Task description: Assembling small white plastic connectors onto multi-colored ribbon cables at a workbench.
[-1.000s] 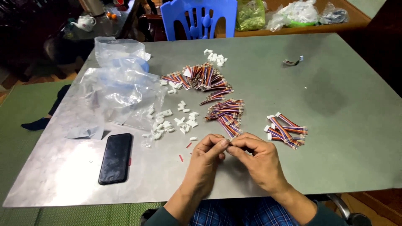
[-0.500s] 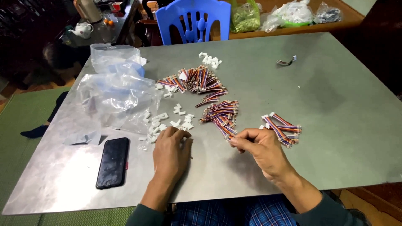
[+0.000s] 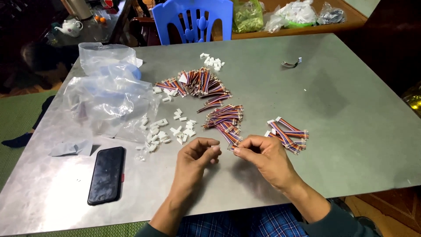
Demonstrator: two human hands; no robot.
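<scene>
My left hand (image 3: 196, 154) is pinched shut on what looks like a small white connector (image 3: 215, 149). Close beside it, my right hand (image 3: 259, 156) pinches the end of a multicoloured ribbon wire (image 3: 231, 146) at the near edge of the middle wire pile (image 3: 226, 117). The two hands almost touch above the grey metal table (image 3: 342, 114). Loose white connectors (image 3: 169, 131) lie scattered just beyond my left hand. Another wire pile (image 3: 287, 131) with white ends lies to the right of my right hand. The largest wire pile (image 3: 197, 83) lies farther back.
Crumpled clear plastic bags (image 3: 109, 90) cover the far left of the table. A black phone (image 3: 106, 174) lies near the left front, with a grey paper scrap (image 3: 70, 148) beside it. A small connector heap (image 3: 212, 61) and a single wire (image 3: 291, 64) lie farther back, before a blue chair (image 3: 193, 19).
My left hand went out to the loose white connectors and has come back, pinched, next to my right hand. The right hand stayed near the middle wire pile.
</scene>
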